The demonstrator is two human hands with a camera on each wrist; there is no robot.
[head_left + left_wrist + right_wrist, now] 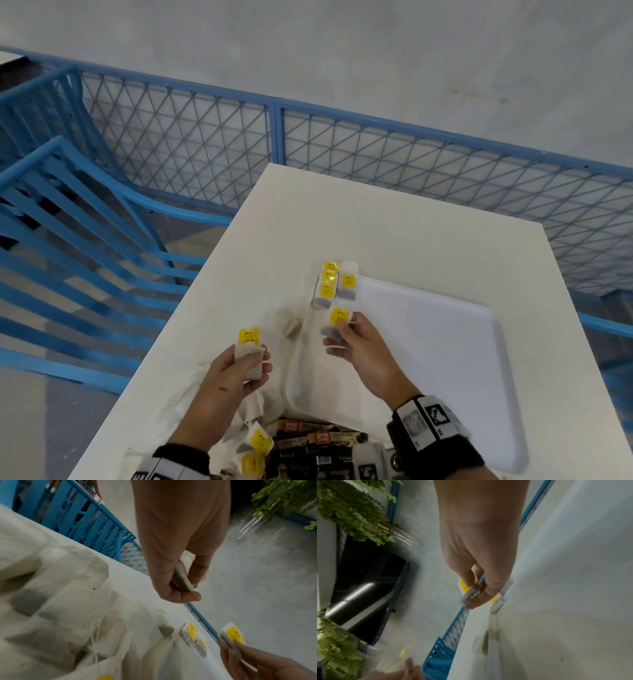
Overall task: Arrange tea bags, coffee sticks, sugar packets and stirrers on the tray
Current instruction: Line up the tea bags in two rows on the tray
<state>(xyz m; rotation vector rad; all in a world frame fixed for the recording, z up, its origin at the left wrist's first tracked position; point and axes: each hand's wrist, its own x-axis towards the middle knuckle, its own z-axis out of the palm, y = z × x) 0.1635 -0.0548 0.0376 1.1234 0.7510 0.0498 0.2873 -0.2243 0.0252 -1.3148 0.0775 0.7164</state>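
A white tray (445, 346) lies on the right half of the white table (376, 222). Several tea bags with yellow tags (334, 284) lie in a cluster at the tray's far left corner. My right hand (342, 334) hovers over the tray's left edge and pinches one yellow-tagged tea bag (337, 320), also seen edge-on as the pinched tea bag (471, 595). My left hand (257, 363) is left of the tray and grips a tea bag (248, 344) upright, tag on top; the wrist view shows this gripped tea bag (183, 577) between thumb and fingers.
A heap of loose tea bags (255, 442) and dark coffee sticks (318, 438) lies at the table's near edge. One tagless tea bag (287, 325) lies between my hands. Blue chairs (68, 240) stand to the left, and a blue mesh fence (342, 154) runs behind the table.
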